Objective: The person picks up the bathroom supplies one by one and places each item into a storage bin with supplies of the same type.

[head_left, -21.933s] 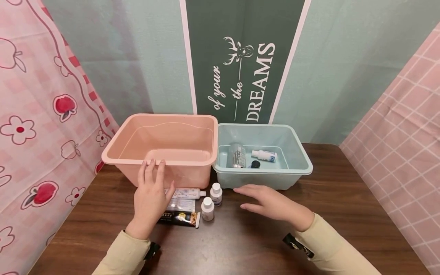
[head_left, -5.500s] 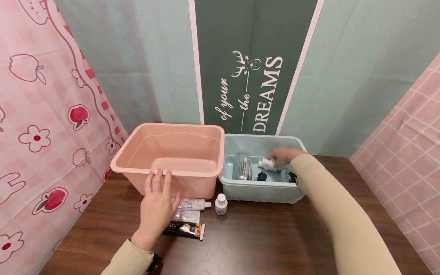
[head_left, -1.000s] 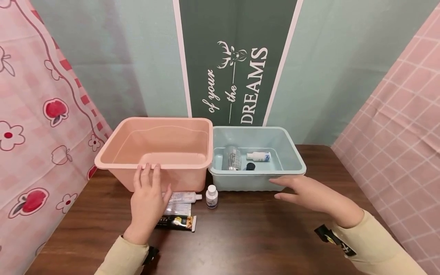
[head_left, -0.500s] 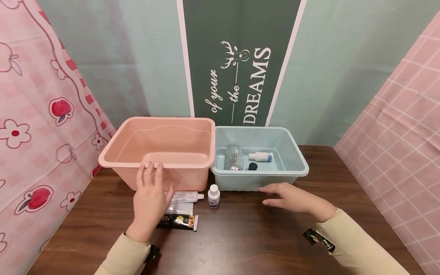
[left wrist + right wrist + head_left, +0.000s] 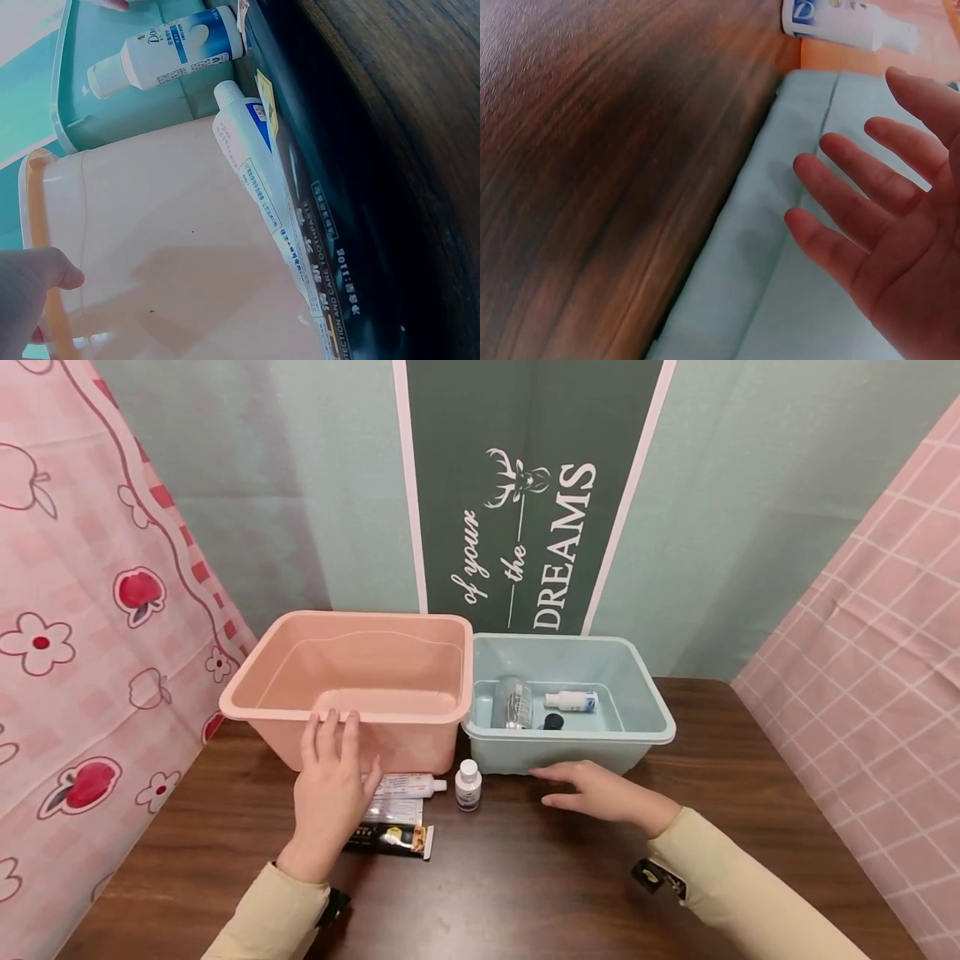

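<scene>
My left hand (image 5: 330, 797) rests at the front rim of the pink bin (image 5: 390, 745), fingertips on the rim and thumb spread to the side. In front of that bin lie a white tube (image 5: 405, 786), a silvery printed packet or tube (image 5: 401, 812) and a black tube (image 5: 393, 839), all partly hidden by the left hand. A small white bottle (image 5: 468, 789) with a white cap stands upright to their right. My right hand (image 5: 600, 793) hovers before the blue bin (image 5: 562, 750), fingers extended toward the bottle and apart from it. The right wrist view shows its fingers spread, holding nothing.
Inside the blue bin lie a clear bottle (image 5: 514, 703), a white bottle with a blue label (image 5: 573, 702) and something with a black cap (image 5: 553, 722). Both bins stand side by side on the dark wooden table (image 5: 510, 893), against a green curtain (image 5: 675, 527).
My right hand has moved left along the front of the blue bin, toward the upright bottle. The left hand stays at the pink rim. Earlier, a second white bottle stood on the table.
</scene>
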A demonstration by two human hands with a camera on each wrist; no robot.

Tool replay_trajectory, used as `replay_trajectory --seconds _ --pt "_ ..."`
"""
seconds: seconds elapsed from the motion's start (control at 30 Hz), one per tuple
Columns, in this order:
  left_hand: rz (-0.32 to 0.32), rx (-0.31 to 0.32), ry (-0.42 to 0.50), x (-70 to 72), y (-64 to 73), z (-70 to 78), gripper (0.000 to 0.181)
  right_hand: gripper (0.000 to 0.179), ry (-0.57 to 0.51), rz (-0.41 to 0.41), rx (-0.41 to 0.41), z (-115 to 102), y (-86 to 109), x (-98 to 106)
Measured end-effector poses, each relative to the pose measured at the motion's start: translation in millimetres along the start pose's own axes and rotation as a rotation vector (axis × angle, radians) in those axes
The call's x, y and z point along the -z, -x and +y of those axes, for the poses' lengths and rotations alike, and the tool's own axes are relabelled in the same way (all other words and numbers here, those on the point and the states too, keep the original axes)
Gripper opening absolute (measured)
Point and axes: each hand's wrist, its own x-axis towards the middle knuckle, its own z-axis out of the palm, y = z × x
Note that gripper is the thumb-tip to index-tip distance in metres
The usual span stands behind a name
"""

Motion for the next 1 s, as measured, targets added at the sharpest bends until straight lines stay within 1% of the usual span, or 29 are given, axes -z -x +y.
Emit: replay_trajectory --seconds 0.2,0.3,0.47,0.7,1.0 --pt "-0.048 0.015 -0.005 -0.7 0.0 -0.7 0.066 0.043 -0.009 0.023 0.004 1.6 -8.8 -7.5" --pt "-0.060 0.019 -0.007 -1.0 -0.7 -0.5 0.065 0.045 -0.031 0.032 -0.002 2.6 -13.2 -10.6" --pt "-0.059 0.020 -0.001 -1.2 -1.3 -1.0 0.065 0.046 -0.073 0.024 0.006 2.5 -20.1 -13.8" --pt "-0.040 0.017 0.006 -3.6 -1.8 -0.4 0.065 0.047 -0.114 0.020 0.016 2.5 -29.1 -17.6" --pt "-0.072 0.024 -0.018 1.1 -0.5 -1.2 0.066 0.047 -0.178 0.016 0.068 0.1 -48.9 -28.1"
